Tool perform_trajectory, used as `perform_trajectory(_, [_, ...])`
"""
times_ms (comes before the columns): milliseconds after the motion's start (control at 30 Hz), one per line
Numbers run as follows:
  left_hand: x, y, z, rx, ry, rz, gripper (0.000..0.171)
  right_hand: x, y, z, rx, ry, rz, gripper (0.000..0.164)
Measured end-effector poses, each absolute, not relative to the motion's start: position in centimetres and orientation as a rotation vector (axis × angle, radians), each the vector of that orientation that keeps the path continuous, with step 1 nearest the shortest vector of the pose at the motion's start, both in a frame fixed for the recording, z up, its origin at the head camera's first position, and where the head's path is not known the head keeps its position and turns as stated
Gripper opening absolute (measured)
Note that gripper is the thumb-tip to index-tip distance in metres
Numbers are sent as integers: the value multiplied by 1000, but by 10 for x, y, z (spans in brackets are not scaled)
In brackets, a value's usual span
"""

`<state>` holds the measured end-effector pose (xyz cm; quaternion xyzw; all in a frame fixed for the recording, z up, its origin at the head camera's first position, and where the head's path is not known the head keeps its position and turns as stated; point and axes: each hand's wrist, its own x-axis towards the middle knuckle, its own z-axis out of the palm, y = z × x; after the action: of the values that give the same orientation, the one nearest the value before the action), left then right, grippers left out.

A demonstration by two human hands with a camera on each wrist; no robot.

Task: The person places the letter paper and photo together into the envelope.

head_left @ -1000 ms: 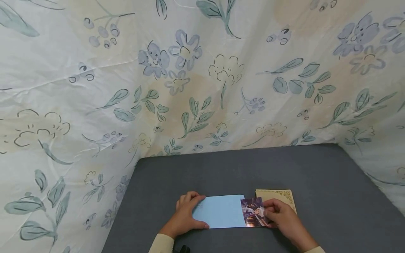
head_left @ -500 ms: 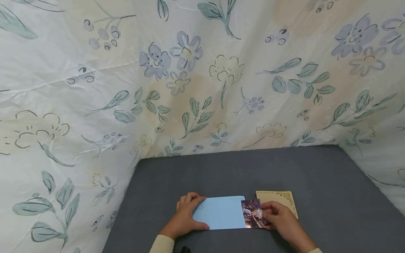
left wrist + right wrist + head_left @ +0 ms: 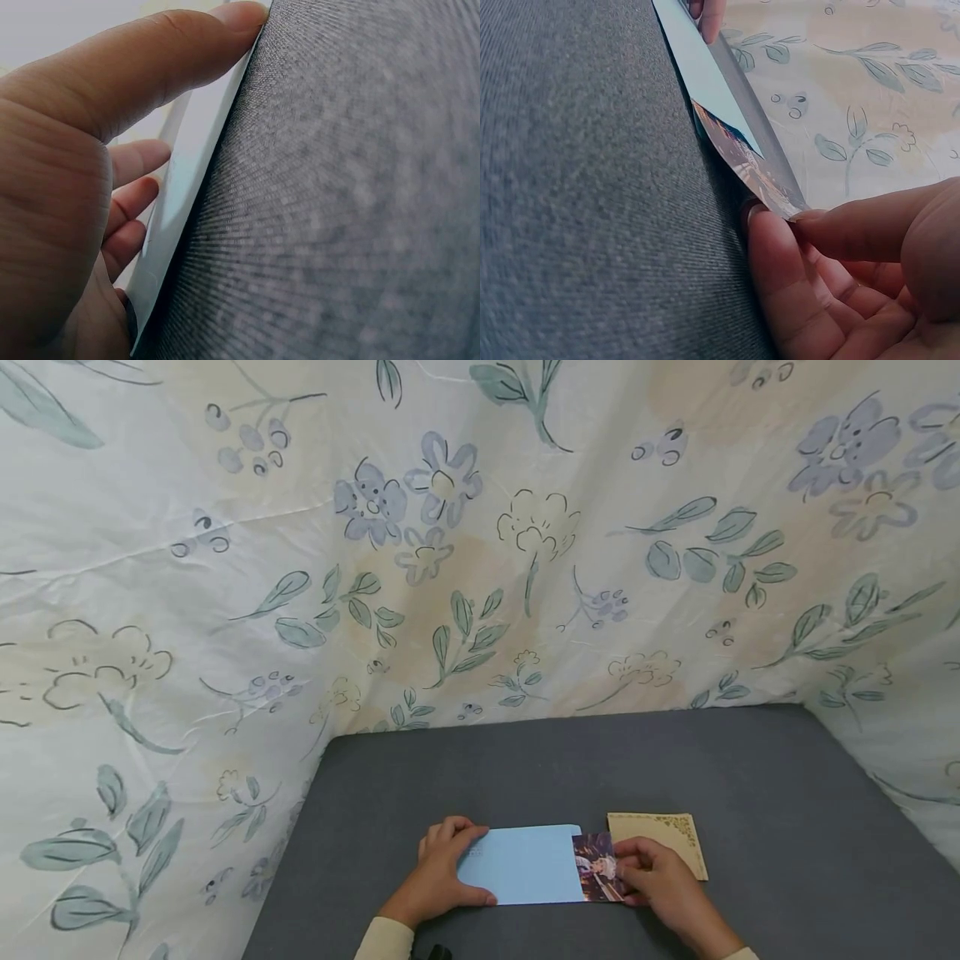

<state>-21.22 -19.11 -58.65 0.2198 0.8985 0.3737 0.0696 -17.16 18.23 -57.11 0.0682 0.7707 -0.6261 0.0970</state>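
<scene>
A light blue envelope (image 3: 528,866) lies flat on the grey table. My left hand (image 3: 441,875) holds its left end, thumb at the near edge and fingers at the far edge. From the envelope's right end sticks out a colourful, mostly dark purple photo card (image 3: 595,867). Between thumb and fingertips my right hand (image 3: 663,883) pinches the card's right edge. In the right wrist view the card (image 3: 735,154) bends a little, and its far part is hidden under the envelope's edge (image 3: 705,71). The left thumb (image 3: 165,60) presses on the envelope's edge in the left wrist view.
A cream card or envelope with gold corner ornament (image 3: 663,829) lies just behind the right hand, partly covered by it. Floral cloth (image 3: 525,610) hangs behind the dark grey table (image 3: 555,768) and at both sides. A small black object (image 3: 440,952) shows at the bottom edge.
The photo card and my right hand have moved slightly left, and less of the card sticks out of the envelope. My left hand and the envelope have stayed in place.
</scene>
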Motion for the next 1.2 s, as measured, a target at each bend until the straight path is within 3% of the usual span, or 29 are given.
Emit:
perform_trajectory(500, [-212, -191, -586, 676, 2713, 1126, 97, -174, 169, -570, 303, 2324, -1811, 23])
perform_trajectory(1200, [-211, -191, -586, 659, 2718, 1111, 98, -174, 165, -572, 183, 2268, -1848, 28])
